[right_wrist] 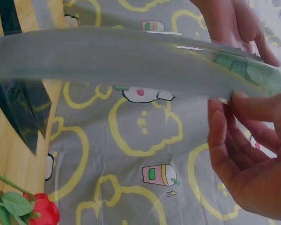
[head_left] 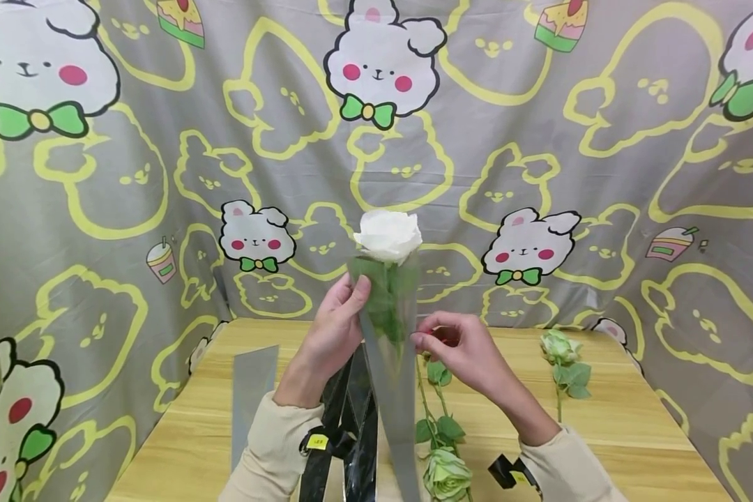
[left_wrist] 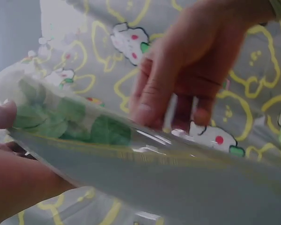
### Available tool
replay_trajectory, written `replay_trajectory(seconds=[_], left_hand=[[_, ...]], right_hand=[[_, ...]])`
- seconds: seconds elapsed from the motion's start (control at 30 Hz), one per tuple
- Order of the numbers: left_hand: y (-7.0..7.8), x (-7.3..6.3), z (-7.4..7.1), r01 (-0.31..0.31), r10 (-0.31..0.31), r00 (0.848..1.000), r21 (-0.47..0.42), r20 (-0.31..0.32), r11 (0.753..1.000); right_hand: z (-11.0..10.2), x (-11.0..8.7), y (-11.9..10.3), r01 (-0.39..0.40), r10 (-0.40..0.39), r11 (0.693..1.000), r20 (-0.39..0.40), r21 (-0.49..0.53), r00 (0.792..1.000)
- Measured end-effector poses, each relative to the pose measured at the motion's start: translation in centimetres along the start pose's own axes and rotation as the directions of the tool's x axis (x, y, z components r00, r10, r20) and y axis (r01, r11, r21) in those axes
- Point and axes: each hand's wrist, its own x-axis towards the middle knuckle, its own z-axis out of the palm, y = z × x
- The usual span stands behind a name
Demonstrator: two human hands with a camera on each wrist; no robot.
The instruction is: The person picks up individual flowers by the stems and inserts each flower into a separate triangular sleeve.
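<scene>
While left hand (head_left: 331,328) pinches sleeve (head_left: 397,411) near wide upper end, head view shows white rose (head_left: 389,236) upright between hands, bloom topmost, stem inside; right hand (head_left: 467,348) pinches sleeve's opposite edge. Left wrist view: green leaves (left_wrist: 110,130) inside, seen through clear front; light hold seems wise, lest they crumple. Right wrist view: thumb and finger at edge; gentle, even tension should keep film uncreased.
</scene>
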Motion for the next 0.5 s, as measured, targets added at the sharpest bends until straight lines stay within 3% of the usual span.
replay_trajectory(seconds=[0.1,0.23,0.5], left_hand=[[0.01,-0.18,-0.17,0.004,-0.004,1.0,0.018,0.014,1.0],[-0.03,-0.33,-0.37,0.018,-0.016,0.999,0.047,-0.029,0.999],[-0.57,-0.02,0.22,-0.054,0.073,0.989,0.144,-0.128,0.988]], right_hand=[[-0.12,-0.04,-0.08,0.004,-0.004,1.0,-0.076,-0.002,0.997],[-0.1,-0.21,0.07,-0.016,0.018,1.0,-0.152,0.009,0.988],[0.11,-0.08,0.05,-0.035,0.036,0.999,-0.179,0.01,0.983]])
